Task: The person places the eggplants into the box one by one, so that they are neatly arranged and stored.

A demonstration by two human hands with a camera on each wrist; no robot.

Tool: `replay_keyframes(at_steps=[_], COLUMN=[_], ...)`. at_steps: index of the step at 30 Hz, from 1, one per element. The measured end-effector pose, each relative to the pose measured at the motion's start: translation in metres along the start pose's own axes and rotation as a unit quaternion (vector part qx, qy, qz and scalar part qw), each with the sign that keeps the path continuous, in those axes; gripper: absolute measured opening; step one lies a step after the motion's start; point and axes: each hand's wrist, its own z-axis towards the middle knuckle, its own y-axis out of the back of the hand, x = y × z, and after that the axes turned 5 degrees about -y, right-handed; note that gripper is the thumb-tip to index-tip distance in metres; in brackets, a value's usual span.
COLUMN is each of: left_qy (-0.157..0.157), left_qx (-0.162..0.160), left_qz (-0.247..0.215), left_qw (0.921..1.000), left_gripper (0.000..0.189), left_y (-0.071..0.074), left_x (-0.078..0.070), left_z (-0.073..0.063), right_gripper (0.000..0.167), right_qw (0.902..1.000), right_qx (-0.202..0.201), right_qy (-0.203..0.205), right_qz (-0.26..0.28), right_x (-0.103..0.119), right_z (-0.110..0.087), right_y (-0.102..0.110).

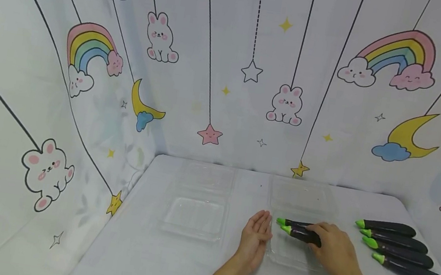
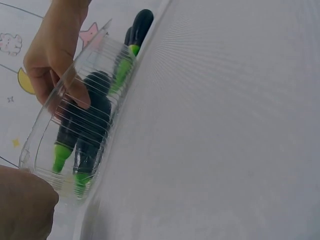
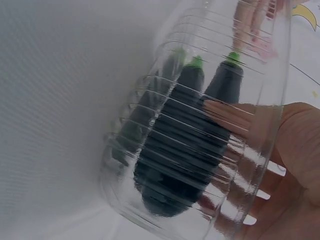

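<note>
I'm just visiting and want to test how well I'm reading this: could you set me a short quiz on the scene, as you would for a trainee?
1. How many loose eggplants lie on the table, to the right of both clear containers?

2. True or false: the left hand is at the left side of the clear container nearer those eggplants.

3. What is the right hand doing?
A) Lifting a lid
B) Gripping at least one eggplant at that container
C) Resting flat on the table

Key: 1. Four. 2. True. 3. B.
</note>
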Motion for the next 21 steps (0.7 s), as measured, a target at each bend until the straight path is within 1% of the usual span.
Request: replay_keyframes(at_steps=[2,9,14,21], left_qy=[0.000,-0.012,-0.011,-0.012], left_qx=[0.000,0.019,0.017,0.017], left_qz=[-0.001,0.005,0.000,0.001], left_qw=[1.0000,0.9997,0.9998,0.9998], left_gripper=[0.073,0.072,0.073,0.074], left_y=[0.000,0.001,0.002,0.002], left_x=[0.000,0.001,0.002,0.002], left_z=[0.000,-0.001,0.000,0.000], right_gripper=[0.048,0.048,0.050,0.047], right_qw=[1.0000,0.9999,1.0000,0.9999], right_qx=[-0.002,-0.009,-0.001,-0.006], right_qy=[0.002,0.010,0.008,0.016], right_qz=[-0.001,-0.001,-0.005,-0.002], right_x=[-0.001,-0.003,-0.004,-0.009], right_z=[0.000,0.001,0.000,-0.001], right_y=[-0.002,-0.007,-0.012,-0.015])
